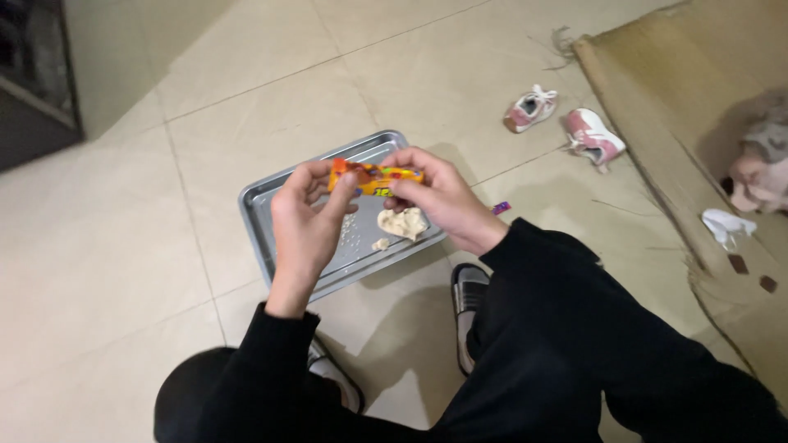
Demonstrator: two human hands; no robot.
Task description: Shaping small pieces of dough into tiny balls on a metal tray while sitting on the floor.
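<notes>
I hold a small orange and yellow snack packet (376, 177) between both hands above a metal tray (261, 215) on the tiled floor. My left hand (305, 223) pinches the packet's left end with thumb and fingers. My right hand (441, 197) grips its right end. In the tray, under my hands, lies a pale lump of dough-like stuff (403, 222) with a smaller piece (380, 244) and several white crumbs (350, 232) beside it.
Two small pink and white shoes (566, 123) lie on the tiles at the upper right. A brown mat (698, 123) with a white scrap (726, 225) covers the right side. A slipper (469, 295) shows by my knee. A tiny purple wrapper (501, 207) lies near my wrist.
</notes>
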